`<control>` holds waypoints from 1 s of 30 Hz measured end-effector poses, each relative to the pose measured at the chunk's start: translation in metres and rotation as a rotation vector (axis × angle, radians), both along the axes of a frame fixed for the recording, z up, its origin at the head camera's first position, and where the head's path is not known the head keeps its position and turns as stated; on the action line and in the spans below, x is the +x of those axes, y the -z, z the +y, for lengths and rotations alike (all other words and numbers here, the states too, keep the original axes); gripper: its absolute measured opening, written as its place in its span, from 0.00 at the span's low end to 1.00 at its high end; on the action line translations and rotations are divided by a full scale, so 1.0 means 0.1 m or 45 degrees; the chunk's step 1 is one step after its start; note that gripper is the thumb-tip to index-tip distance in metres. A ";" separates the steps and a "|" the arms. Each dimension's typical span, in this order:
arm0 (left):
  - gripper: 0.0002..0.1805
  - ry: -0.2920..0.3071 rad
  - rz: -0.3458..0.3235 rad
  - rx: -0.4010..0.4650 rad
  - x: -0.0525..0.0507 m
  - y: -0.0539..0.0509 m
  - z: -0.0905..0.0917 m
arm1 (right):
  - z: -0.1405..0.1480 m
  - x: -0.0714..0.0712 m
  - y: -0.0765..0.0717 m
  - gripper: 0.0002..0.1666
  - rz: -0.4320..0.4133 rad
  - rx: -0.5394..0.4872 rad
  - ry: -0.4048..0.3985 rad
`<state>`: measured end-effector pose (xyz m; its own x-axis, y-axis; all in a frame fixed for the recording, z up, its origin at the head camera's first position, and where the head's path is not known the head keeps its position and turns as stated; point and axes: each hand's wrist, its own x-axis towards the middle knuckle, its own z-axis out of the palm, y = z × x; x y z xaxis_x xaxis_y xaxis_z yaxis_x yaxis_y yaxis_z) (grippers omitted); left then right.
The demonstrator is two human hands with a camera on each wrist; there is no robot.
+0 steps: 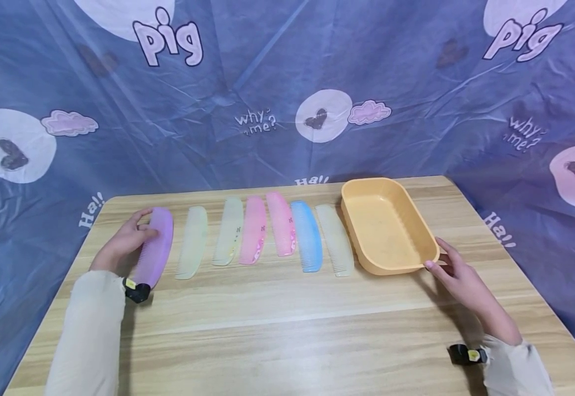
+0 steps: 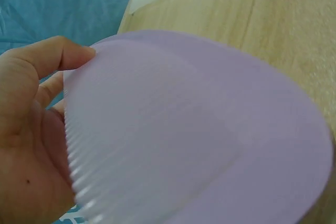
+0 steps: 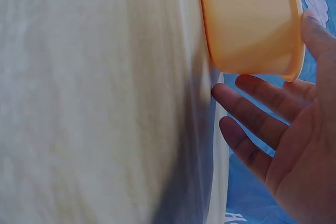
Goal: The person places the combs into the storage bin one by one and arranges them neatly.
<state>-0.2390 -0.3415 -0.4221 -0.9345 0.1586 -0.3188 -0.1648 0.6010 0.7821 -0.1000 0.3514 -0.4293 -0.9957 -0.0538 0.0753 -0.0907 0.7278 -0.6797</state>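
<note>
A purple comb (image 1: pixel 161 247) is pinched by my left hand (image 1: pixel 128 237) at the table's left side, thumb on its face and fingers behind. In the left wrist view the purple comb (image 2: pixel 210 124) fills much of the picture, its toothed edge toward the palm of the left hand (image 2: pixel 31 114). My right hand (image 1: pixel 460 280) touches the near right corner of an orange tray (image 1: pixel 383 225). The right wrist view shows the right hand's (image 3: pixel 294 140) thumb on the rim of the tray (image 3: pixel 252 24), other fingers loosely spread below and beside it.
Between the purple comb and the tray several combs lie in a row: a pale green one (image 1: pixel 193 242), another pale one (image 1: pixel 229 231), two pink (image 1: pixel 254 231), a blue (image 1: pixel 308 236) and a whitish one (image 1: pixel 336 239). A blue printed cloth (image 1: pixel 267 66) hangs behind the wooden table (image 1: pixel 277 341).
</note>
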 end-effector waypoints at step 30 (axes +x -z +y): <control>0.45 -0.083 0.085 0.211 0.00 -0.23 0.17 | 0.00 0.00 -0.03 0.41 -0.048 0.022 -0.013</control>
<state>-0.2394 -0.3244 -0.3993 -0.9627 0.1419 -0.2302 -0.1437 0.4527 0.8800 -0.0998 0.3516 -0.4262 -0.9972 -0.0648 0.0366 -0.0726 0.7388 -0.6700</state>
